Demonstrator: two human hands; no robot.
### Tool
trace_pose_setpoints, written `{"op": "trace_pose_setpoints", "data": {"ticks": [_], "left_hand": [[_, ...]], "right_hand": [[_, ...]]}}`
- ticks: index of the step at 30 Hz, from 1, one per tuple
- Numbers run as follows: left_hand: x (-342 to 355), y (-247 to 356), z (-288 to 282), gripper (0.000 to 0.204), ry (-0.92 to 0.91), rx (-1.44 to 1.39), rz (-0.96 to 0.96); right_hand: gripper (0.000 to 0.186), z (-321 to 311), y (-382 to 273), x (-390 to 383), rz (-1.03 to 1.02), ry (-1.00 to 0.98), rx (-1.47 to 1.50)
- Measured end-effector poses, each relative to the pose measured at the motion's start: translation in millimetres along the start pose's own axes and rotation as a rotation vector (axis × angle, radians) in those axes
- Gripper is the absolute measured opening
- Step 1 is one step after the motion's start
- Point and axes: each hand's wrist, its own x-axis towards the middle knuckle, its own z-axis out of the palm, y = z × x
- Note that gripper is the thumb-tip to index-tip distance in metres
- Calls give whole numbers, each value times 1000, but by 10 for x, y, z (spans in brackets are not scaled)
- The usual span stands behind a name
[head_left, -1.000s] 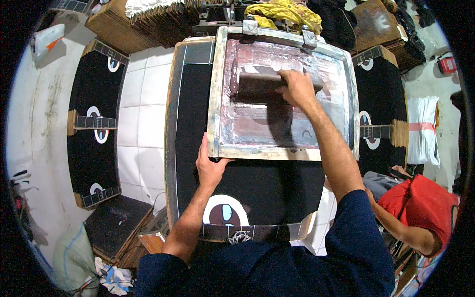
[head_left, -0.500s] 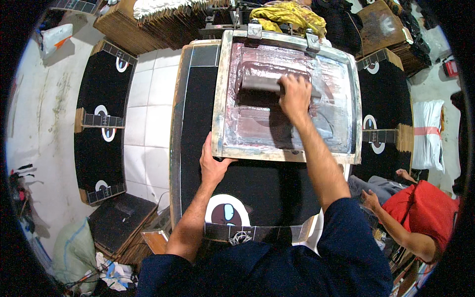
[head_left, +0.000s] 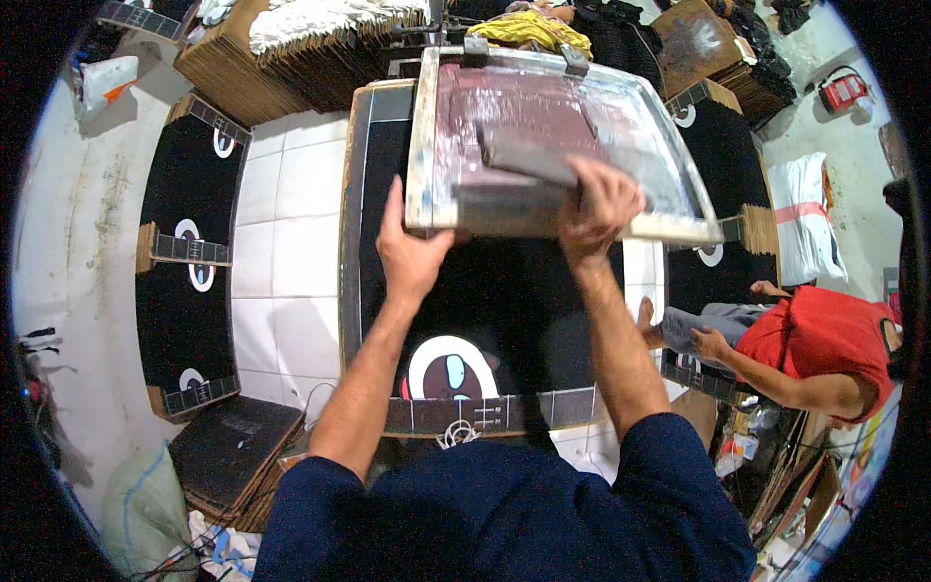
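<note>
A framed mesh screen smeared with maroon ink is tilted up on metal hinge clamps at its far edge. My left hand grips the lower left corner of its frame. My right hand holds a long, dark squeegee over the lower half of the mesh, blurred by motion. Beneath is black fabric on a board, with a printed white ring round brown and pale blue near my side.
Printed black panels on boards flank me on both sides. Stacked boards with white and yellow cloths are at the back. A person in a red top is at lower right, hands near the right panels. A white bundle lies beyond.
The screen's near edge has risen and moved away from me, uncovering more black fabric. Both my hands have gone up with it. The person in red has shifted upward in view.
</note>
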Motion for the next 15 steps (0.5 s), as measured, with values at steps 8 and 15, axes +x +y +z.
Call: {"op": "trace_pose_setpoints", "data": {"ticks": [8,15], "left_hand": [[759,-43,-629,94,15,-451,129],[-1407,-2915,-1942,45,-79,385,-696]], "right_hand": [[46,26,94,2042,-128,32,-188],[33,20,-74,2688,-120,86,-150]]}}
